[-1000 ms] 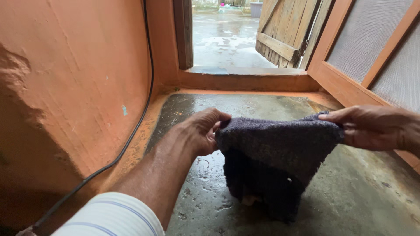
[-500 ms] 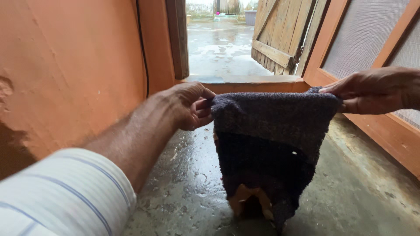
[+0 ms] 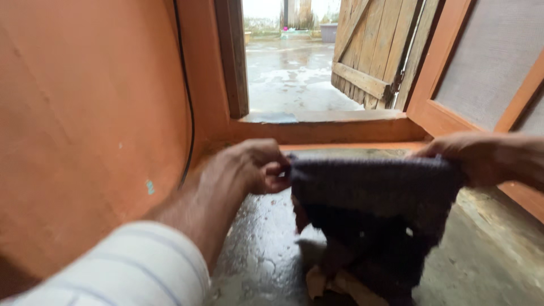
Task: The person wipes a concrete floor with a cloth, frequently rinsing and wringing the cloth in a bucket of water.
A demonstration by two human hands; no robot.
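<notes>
A dark grey-purple towel-like cloth (image 3: 374, 204) hangs stretched between my two hands above a wet concrete floor (image 3: 266, 249). My left hand (image 3: 255, 167) pinches its upper left corner. My right hand (image 3: 476, 158) grips the upper right corner. The cloth's lower part droops toward the floor, where a torn brownish patch (image 3: 334, 280) shows at its bottom edge. The picture is blurred by motion. My left arm wears a white striped sleeve (image 3: 124, 266).
An orange plastered wall (image 3: 85, 124) with a black cable (image 3: 184, 96) runs along the left. Ahead is a raised orange door sill (image 3: 323, 130), an open wooden door (image 3: 374, 51) and a wet yard beyond. An orange-framed mesh panel (image 3: 493, 62) stands on the right.
Both hands have dropped lower with the cloth, so its bottom now bunches near the floor. The view has shifted and blurred.
</notes>
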